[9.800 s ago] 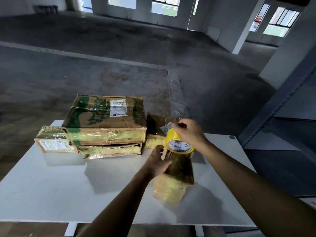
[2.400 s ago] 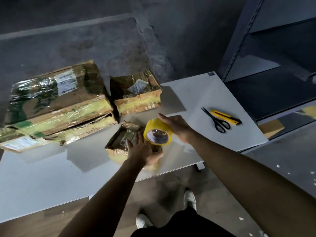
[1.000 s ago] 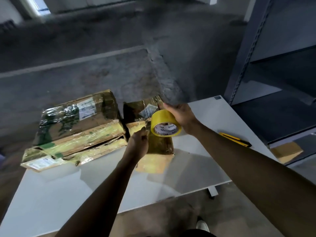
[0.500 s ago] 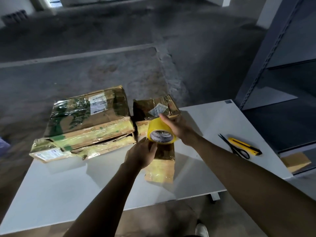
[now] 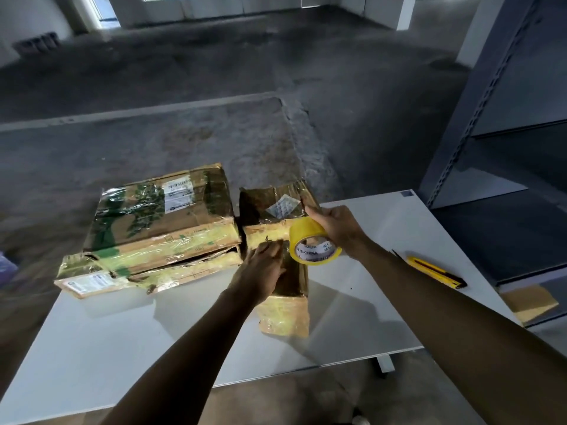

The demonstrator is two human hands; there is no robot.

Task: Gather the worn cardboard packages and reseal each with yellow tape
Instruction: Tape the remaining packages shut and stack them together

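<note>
A small worn cardboard package [image 5: 287, 314] stands on end on the white table [image 5: 92, 348], its lower part wrapped in yellow tape. My left hand [image 5: 260, 276] presses flat against its upper left side. My right hand [image 5: 336, 228] grips the yellow tape roll [image 5: 313, 245] just above and right of the package top. A large taped package [image 5: 159, 219] lies on a flatter one [image 5: 101, 279] at the table's back left. A medium box [image 5: 273, 210] sits behind the roll.
A yellow utility knife [image 5: 435, 271] lies on the table's right side beyond my right forearm. Grey metal shelving [image 5: 491, 118] rises at the right. A cardboard piece [image 5: 530, 303] lies low on the shelving. Concrete floor lies beyond the table.
The small package was turned from lying flat to standing on end. My right hand has moved the roll right and slightly up. My left hand now lies flatter on the package.
</note>
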